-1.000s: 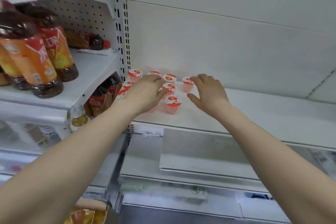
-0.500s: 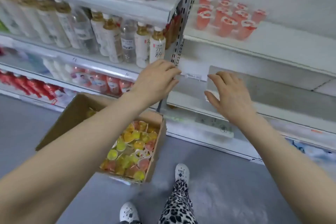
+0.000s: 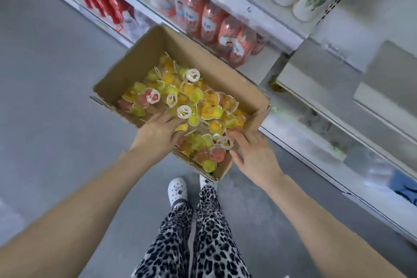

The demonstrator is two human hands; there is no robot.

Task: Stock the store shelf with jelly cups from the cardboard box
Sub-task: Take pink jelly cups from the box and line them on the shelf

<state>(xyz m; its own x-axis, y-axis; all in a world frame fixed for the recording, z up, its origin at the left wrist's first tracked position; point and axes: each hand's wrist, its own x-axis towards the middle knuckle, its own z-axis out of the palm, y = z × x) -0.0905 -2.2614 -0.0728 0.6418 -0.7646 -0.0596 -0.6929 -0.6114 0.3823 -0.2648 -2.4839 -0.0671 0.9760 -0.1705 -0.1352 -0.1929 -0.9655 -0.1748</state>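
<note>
Both hands have dropped from shelf height into the cardboard box on the floor. Left hand, fingers spread, rests on jelly cups at 7 o'clock; right hand, spread, at 5 o'clock. Bottled drinks shelved beyond.

Matt brown cardboard box, glossy clear-plastic jelly cups, smooth grey floor.

One camera on the person's head looks almost straight down, fairly close, at the cardboard box on the grey floor.
</note>
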